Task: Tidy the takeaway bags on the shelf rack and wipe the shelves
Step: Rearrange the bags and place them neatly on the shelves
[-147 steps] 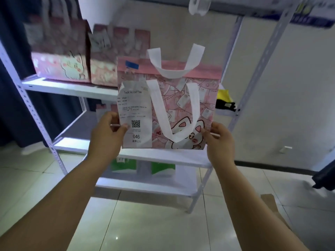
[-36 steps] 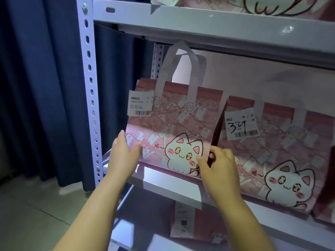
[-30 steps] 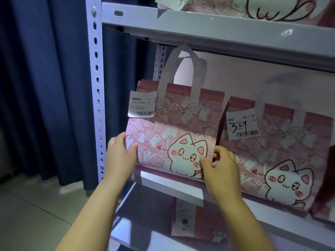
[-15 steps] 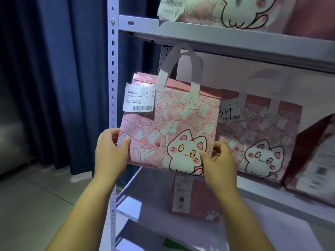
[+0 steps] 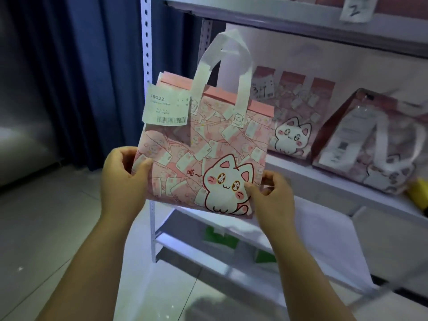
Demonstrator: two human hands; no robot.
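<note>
A pink takeaway bag with a white cat print, white handles and a white label hangs in the air in front of the shelf rack. My left hand grips its lower left edge. My right hand pinches its lower right corner. On the middle shelf a second pink cat bag stands upright, and a third bag leans tilted to its right.
Dark blue curtain hangs left of the rack's perforated post. Green items lie on a lower shelf. A yellow object sits at the right edge. An upper shelf spans the top. Pale tiled floor lies below.
The bag has come off the middle shelf and out toward me, held in both hands. The view has pulled back and tilted down, showing the lower shelves.
</note>
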